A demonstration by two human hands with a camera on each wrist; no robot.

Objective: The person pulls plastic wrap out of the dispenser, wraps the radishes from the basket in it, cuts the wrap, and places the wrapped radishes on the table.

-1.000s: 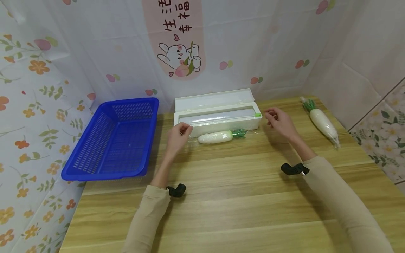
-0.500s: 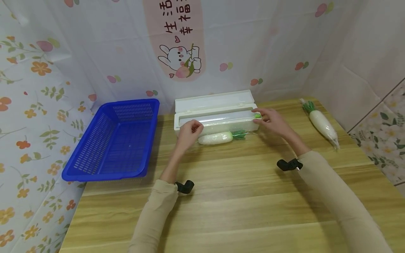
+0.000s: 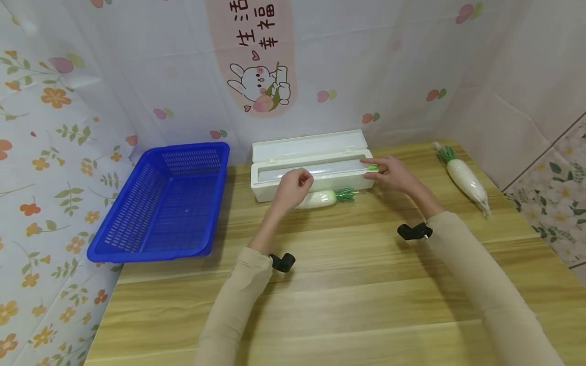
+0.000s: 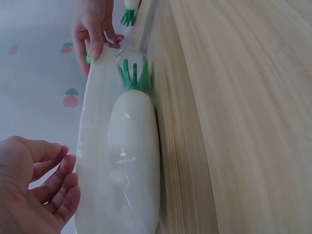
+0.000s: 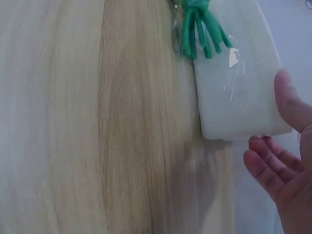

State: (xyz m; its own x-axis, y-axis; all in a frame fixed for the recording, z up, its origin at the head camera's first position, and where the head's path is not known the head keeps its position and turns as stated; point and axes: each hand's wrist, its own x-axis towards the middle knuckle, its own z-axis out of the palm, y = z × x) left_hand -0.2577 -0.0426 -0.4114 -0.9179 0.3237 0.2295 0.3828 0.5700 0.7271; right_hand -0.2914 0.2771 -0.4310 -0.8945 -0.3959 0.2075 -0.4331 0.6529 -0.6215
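A white cling film box (image 3: 316, 182) stands with its lid (image 3: 311, 146) raised, a film roll (image 3: 316, 169) inside and a green slider (image 3: 373, 168) at the front right. My right hand (image 3: 390, 174) grips the box's right end by the slider, thumb on the front wall. Fingers loosely curled, my left hand (image 3: 293, 189) hovers at the box's front edge; in the left wrist view its thumb and fingertips nearly meet, nothing visible between them. Under clear film along the box front lies a white radish (image 4: 134, 141) with green stalks; my left hand covers its left end in the head view.
A blue plastic basket (image 3: 215, 213) stands at the left of the wooden table (image 3: 348, 295). Another white radish (image 3: 468, 179), wrapped in clear film, lies at the far right. Behind the box hangs a printed white cloth (image 3: 366, 66).
My left hand has moved right along the box front, now covering part of the radish. My right hand has come left from beside the box onto its right end.
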